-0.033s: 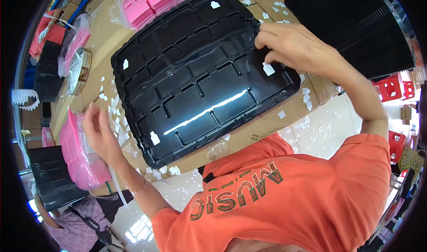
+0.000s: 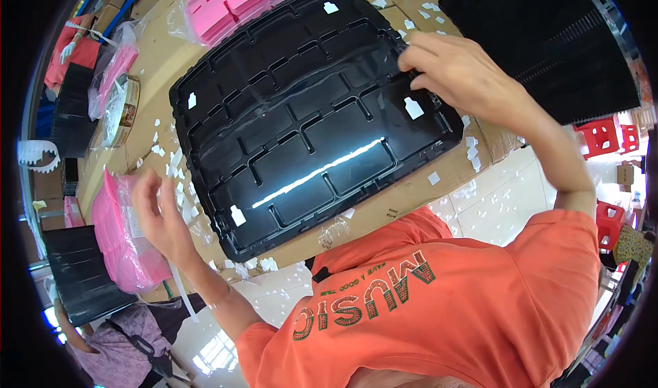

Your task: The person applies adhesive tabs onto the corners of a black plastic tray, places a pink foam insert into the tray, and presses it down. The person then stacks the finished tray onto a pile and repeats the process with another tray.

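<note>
A black tray (image 2: pixel 312 124) lies flat across the middle of the tabletop (image 2: pixel 164 66), which is covered in brown cardboard. The tray is a thin moulded plastic sheet, glossy, with raised ribs that divide it into rectangular pockets; a bright strip of light is reflected along its near half. Small white tabs (image 2: pixel 413 107) are stuck near its corners.

The right hand (image 2: pixel 456 73) rests on the tray's far right edge. Its fingers are curled and its fingertips (image 2: pixel 411 53) are pressed to the rim; whether anything is pinched between them cannot be told. The left hand (image 2: pixel 159 213) is held open, fingers spread, just beyond the tray's near left corner, above scattered white scraps (image 2: pixel 179 182). Nothing is seen to be gripped in it.

The tray is judged to be light, springy and prone to flex or twist if lifted by one corner. Its gloss suggests a slippery surface. A hold at two opposite rims, where the folded edge stiffens the sheet, is judged best.

Pink foam pieces in clear bags (image 2: pixel 226 7) lie at the far edge, and more pink bags (image 2: pixel 123 240) at the near left corner. A stack of black trays (image 2: pixel 548 38) stands at the far right.
</note>
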Demonstrator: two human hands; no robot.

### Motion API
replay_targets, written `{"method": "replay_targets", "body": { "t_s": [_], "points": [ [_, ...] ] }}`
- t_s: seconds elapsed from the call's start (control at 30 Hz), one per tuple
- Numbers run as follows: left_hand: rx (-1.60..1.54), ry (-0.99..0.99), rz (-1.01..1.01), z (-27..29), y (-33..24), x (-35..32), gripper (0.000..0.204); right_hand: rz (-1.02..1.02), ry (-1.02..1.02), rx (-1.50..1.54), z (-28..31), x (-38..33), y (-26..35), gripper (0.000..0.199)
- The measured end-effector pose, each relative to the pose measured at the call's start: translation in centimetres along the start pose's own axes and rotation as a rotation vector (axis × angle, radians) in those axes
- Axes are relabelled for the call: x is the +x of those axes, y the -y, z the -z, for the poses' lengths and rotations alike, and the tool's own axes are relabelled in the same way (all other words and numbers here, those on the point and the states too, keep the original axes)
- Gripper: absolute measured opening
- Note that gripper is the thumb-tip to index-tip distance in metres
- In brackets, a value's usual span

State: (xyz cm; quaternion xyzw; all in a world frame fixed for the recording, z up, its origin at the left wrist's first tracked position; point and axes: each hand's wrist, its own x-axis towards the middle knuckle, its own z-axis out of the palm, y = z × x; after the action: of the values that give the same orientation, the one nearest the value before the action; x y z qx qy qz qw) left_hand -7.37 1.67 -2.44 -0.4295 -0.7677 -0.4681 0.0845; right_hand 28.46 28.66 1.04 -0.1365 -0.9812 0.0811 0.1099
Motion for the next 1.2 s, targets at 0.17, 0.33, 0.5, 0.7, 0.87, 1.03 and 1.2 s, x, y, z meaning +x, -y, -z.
{"method": "replay_targets", "body": {
  "t_s": [0.17,0.33,0.5,0.7,0.87,1.03,1.2],
  "points": [
    [0.117,0.328,-0.091,1.2,-4.2,-4.3,0.058,-0.209,-0.137,0.257,-1.4,-1.4,1.8,0.031],
    [0.101,0.457,-0.03,-0.7,-5.5,-4.2,0.069,-0.419,-0.119,0.391,-2.1,-1.2,2.2,0.032],
    [0.069,0.421,0.155,-1.0,-5.3,-4.2,0.07,-0.48,-0.125,0.391,-2.6,-1.0,2.2,0.029],
    [0.072,0.244,0.157,-1.2,-3.4,-4.1,0.064,-0.5,-0.117,0.397,-2.7,-0.6,2.6,0.025],
    [0.184,0.232,-0.115,-0.7,-5.8,-3.7,0.034,-0.43,-0.199,0.324,-0.9,-1.8,1.5,0.017],
    [0.369,0.396,-0.134,0.2,-7.1,-4.8,0.022,-0.217,-0.016,0.295,0.7,-1.2,1.6,0.012],
    [0.388,0.407,-0.139,0.1,-7.1,-4.9,0.017,-0.227,0.035,0.21,0.1,-1.0,1.7,0.015]
  ]
}}
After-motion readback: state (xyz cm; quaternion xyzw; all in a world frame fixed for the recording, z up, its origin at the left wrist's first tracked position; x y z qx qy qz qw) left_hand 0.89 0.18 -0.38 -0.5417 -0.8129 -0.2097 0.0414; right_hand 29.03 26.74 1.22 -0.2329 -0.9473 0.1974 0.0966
